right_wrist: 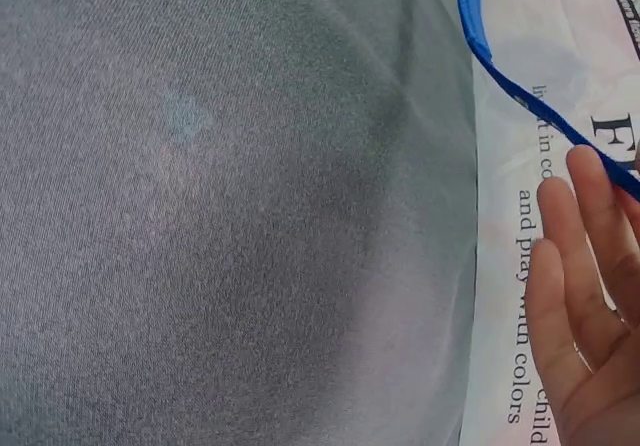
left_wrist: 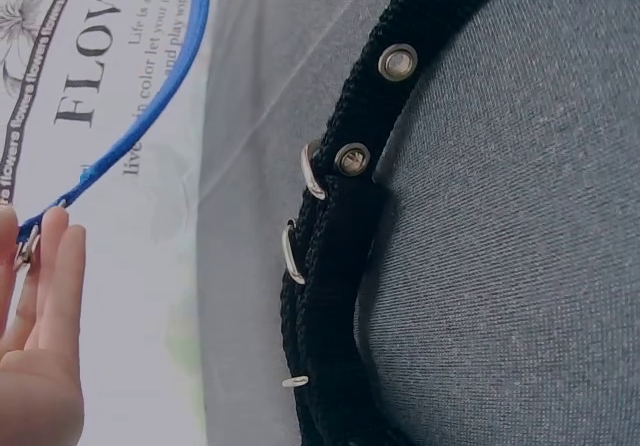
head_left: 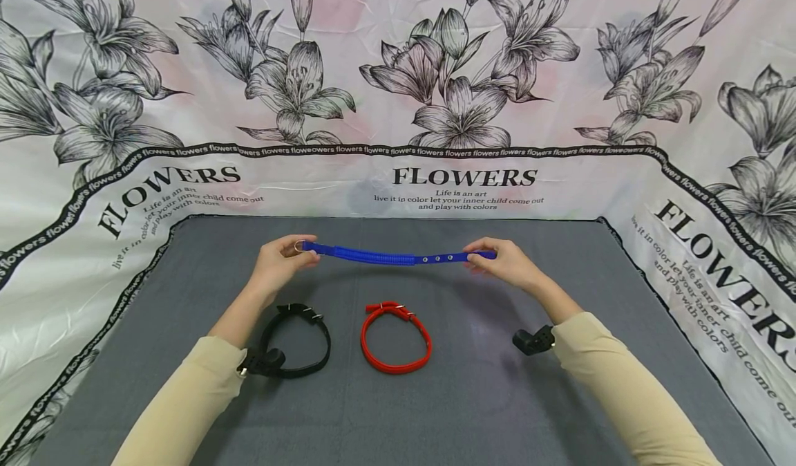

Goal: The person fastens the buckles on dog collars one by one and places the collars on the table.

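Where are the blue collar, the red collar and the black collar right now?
blue collar (head_left: 373, 254), head view, ribbed middle of the strap.
red collar (head_left: 425, 342), head view, right side of the loop.
black collar (head_left: 324, 345), head view, right side of the loop.

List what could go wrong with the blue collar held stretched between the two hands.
1. The blue collar is only pinched at its tips by the left hand and right hand; either end might slip free.
2. If dropped, it would likely land on the red collar or black collar lying just below.
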A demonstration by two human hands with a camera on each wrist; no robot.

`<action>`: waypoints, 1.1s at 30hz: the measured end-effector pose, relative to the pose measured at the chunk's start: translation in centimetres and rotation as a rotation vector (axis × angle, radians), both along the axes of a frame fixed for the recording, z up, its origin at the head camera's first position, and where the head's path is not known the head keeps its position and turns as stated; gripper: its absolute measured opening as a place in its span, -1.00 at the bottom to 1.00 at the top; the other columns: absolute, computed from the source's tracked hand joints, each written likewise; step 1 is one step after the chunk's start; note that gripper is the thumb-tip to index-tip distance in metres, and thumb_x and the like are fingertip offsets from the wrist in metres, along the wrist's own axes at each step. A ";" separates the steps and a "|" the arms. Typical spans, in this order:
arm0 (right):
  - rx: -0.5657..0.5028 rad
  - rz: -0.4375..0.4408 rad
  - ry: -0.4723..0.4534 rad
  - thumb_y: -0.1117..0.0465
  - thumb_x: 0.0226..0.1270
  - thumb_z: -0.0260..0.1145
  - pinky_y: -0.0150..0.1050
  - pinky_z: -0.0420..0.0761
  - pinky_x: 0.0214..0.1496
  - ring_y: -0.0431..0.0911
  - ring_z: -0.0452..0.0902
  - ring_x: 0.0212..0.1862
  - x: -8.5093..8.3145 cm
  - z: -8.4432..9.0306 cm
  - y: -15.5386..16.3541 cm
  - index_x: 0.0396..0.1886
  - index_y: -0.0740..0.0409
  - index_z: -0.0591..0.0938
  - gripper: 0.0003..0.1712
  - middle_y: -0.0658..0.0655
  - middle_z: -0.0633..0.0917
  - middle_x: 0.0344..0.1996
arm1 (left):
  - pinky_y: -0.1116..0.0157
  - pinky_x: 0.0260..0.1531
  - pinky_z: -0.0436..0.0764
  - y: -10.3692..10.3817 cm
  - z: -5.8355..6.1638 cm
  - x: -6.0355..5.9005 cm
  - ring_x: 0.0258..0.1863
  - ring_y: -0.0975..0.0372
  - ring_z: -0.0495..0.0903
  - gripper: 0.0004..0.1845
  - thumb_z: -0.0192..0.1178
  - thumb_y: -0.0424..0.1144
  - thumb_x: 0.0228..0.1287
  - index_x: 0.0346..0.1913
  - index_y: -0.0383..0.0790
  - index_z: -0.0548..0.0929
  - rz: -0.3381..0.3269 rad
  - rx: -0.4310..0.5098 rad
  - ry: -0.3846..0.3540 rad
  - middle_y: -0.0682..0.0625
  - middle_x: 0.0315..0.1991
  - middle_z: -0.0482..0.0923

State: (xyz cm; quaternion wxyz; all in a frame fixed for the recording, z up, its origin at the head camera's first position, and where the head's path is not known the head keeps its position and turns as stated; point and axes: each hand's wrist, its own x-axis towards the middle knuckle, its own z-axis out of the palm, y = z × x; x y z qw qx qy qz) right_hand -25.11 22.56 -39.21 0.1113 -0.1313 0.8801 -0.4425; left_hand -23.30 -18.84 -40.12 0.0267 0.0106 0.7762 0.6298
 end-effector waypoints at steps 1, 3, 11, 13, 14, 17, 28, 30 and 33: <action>-0.010 0.002 -0.012 0.06 0.32 0.19 0.03 0.58 -0.12 0.14 0.62 -0.11 0.0 0.0 0.0 0.08 0.19 0.52 -0.58 0.24 0.69 -0.16 | 0.25 -0.12 0.58 0.0 0.0 0.1 -0.13 0.05 0.64 -0.58 0.23 -0.29 0.20 0.15 -0.23 0.50 -0.003 0.017 0.004 -0.08 -0.25 0.54; -0.034 0.001 -0.023 0.03 0.32 0.19 0.01 0.58 -0.11 0.13 0.60 -0.07 0.1 0.1 0.0 0.13 0.16 0.49 -0.54 0.25 0.67 -0.11 | 0.26 -0.14 0.59 0.0 0.1 0.2 -0.14 0.06 0.65 -0.58 0.20 -0.26 0.23 0.16 -0.24 0.49 -0.006 0.049 0.016 -0.08 -0.25 0.60; -0.124 -0.058 0.138 -0.01 0.35 0.14 -0.21 0.62 -0.26 0.06 0.60 -0.19 0.0 0.1 -0.6 0.04 0.07 0.56 -0.62 0.20 0.67 -0.23 | 0.25 -0.18 0.60 0.6 0.5 0.2 -0.28 0.24 0.68 -0.53 0.20 -0.11 0.21 0.11 -0.33 0.51 0.012 0.068 0.105 -0.12 -0.20 0.58; -0.137 -0.076 0.182 -0.02 0.35 0.13 -0.16 0.62 -0.21 0.03 0.59 -0.19 0.0 0.1 -0.9 0.03 0.08 0.57 -0.62 0.20 0.66 -0.21 | 0.29 -0.20 0.61 0.9 0.5 0.2 -0.27 0.23 0.67 -0.54 0.21 -0.08 0.19 0.07 -0.31 0.54 0.023 0.041 0.126 -0.13 -0.19 0.57; -0.150 -0.089 0.191 -0.02 0.36 0.13 -0.14 0.62 -0.18 0.01 0.58 -0.17 0.0 0.2 -1.0 0.01 0.08 0.58 -0.62 0.20 0.65 -0.18 | 0.30 -0.21 0.61 1.1 0.6 0.2 -0.26 0.21 0.67 -0.54 0.21 -0.07 0.19 0.06 -0.30 0.55 0.030 0.030 0.133 -0.14 -0.18 0.57; -0.209 -0.093 0.197 -0.01 0.37 0.11 -0.12 0.60 -0.08 0.02 0.55 -0.01 0.1 0.3 -1.3 0.03 0.18 0.54 -0.58 0.22 0.61 -0.03 | 0.35 -0.21 0.61 1.5 0.6 0.2 -0.22 0.19 0.65 -0.56 0.21 -0.04 0.19 0.02 -0.28 0.58 0.044 -0.004 0.137 -0.15 -0.15 0.58; -0.407 -0.108 0.191 0.09 0.38 0.11 -0.25 0.62 -0.14 -0.18 0.62 -0.17 0.1 0.6 -2.4 0.07 0.31 0.41 -0.58 0.45 0.54 -0.07 | 0.36 -0.17 0.60 3.0 1.0 0.1 -0.20 0.29 0.63 -0.63 0.26 -0.11 0.15 -0.07 -0.30 0.61 0.060 0.052 0.161 -0.12 -0.05 0.60; -0.431 -0.121 0.191 0.11 0.38 0.10 -0.24 0.63 -0.16 -0.20 0.62 -0.22 0.1 0.6 -2.6 0.04 0.32 0.37 -0.60 0.46 0.55 -0.11 | 0.36 -0.19 0.60 3.3 1.2 0.0 -0.22 0.30 0.63 -0.63 0.24 -0.10 0.17 -0.07 -0.31 0.60 0.063 0.056 0.168 -0.11 -0.05 0.60; -0.436 -0.140 0.190 0.12 0.40 0.08 -0.23 0.64 -0.20 -0.21 0.62 -0.26 0.1 0.6 -2.8 0.03 0.34 0.34 -0.60 0.39 0.58 -0.18 | 0.39 -0.21 0.61 3.6 1.3 0.0 -0.27 0.32 0.62 -0.61 0.17 -0.07 0.23 -0.03 -0.29 0.60 0.068 0.032 0.163 -0.11 -0.06 0.60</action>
